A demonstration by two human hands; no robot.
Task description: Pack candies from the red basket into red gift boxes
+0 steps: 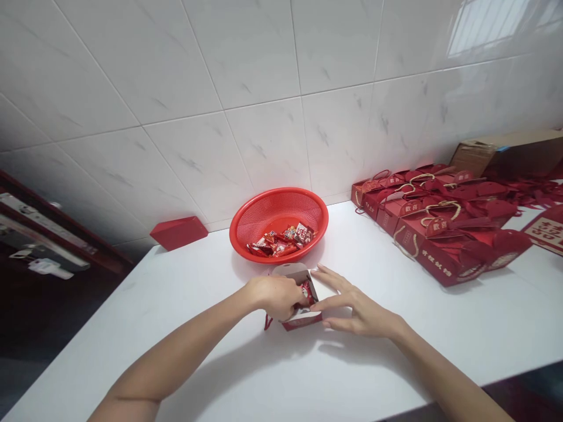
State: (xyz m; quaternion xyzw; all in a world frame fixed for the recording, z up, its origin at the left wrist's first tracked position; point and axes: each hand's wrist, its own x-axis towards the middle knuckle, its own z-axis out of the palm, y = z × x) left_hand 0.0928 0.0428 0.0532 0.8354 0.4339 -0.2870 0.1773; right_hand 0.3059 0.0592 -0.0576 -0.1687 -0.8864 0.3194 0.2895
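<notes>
A small red gift box (302,322) with a pale inside stands open on the white table, a red cord at its left. My left hand (277,296) reaches down into it, fingers curled and partly hidden by the box. Red wrapped snack packets (307,291) show inside, beside those fingers; whether they grip one is hidden. On the box's right side, my right hand (358,308) rests with fingers spread, touching the raised flap and rim. Just behind the box sits a red plastic colander (323,225), with several red and white packets (281,243) in its bottom.
Several red gift boxes with cord handles (422,234) stand in rows at the right. A cardboard box (505,152) is behind them at the far right. A red folded box (179,232) lies at the back left. The tiled wall (264,138) bounds the white table (197,281).
</notes>
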